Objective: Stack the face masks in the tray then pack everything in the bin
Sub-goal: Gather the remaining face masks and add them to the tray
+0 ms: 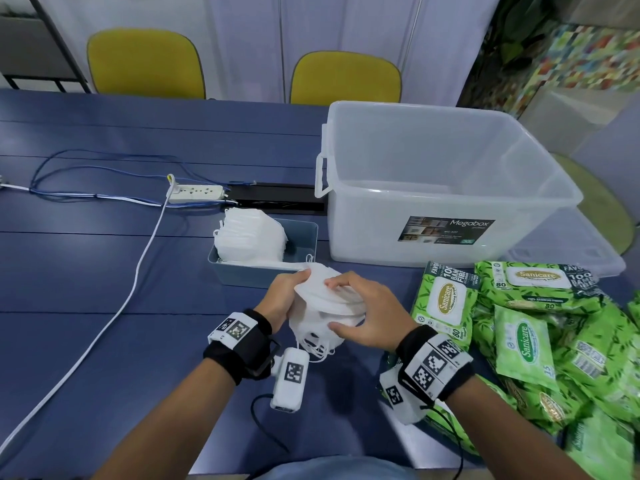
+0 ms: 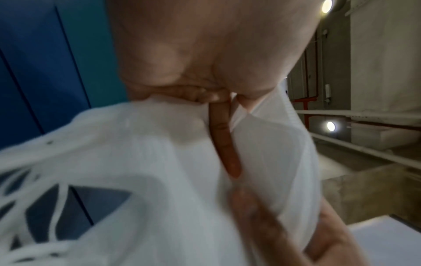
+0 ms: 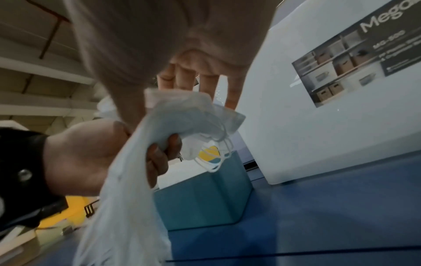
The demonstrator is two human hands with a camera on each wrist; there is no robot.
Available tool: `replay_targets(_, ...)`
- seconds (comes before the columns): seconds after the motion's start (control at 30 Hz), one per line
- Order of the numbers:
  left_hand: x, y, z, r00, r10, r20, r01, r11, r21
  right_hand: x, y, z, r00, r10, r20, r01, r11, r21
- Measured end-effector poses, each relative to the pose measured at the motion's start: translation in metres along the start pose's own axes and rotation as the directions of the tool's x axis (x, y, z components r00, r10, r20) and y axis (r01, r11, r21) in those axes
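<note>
A white power cable [image 1: 104, 317] trails across the blue table [image 1: 104, 271] at far left, leading up to a power strip [image 1: 197, 193] near the middle; to its right a grey-blue tray [image 1: 304, 233] already carries an upright stack of white face masks [image 1: 251, 235] in its left part, its right part showing bare; just in front of the tray a person works a loose bundle of masks [image 1: 325, 306] held above the table between both hands; the left hand [image 1: 282, 299] curls its fingers round the bundle's left side, while the right hand [image 1: 367, 317] grasps the top and near edge, thumb underneath; ear loops dangle below the bundle; further right stands the clear bin [image 1: 450, 188], nothing visible inside it, and at far right green packs of wipes [image 1: 540, 327] lie heaped on the table; the stacking step appears to be in hand, with packing not yet begun; the next move would likely call for squaring the bundle and lowering it into the tray beside the standing stack, keeping the loops from snagging the rim.
</note>
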State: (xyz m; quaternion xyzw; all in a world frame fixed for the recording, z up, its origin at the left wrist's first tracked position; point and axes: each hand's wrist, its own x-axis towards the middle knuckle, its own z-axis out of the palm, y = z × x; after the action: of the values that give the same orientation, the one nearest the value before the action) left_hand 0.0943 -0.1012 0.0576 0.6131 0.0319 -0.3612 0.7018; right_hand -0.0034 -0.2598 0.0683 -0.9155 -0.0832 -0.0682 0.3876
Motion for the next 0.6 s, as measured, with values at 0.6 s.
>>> replay_targets(0.6, -0.006, 0.014, 0.005, 0.966, 0.258, -0.012, -0.245, 0.928, 0.281, 0.013, 0.014, -0.040, 0.863, 0.483, -0.146, -0.340, 0.770, 0.539)
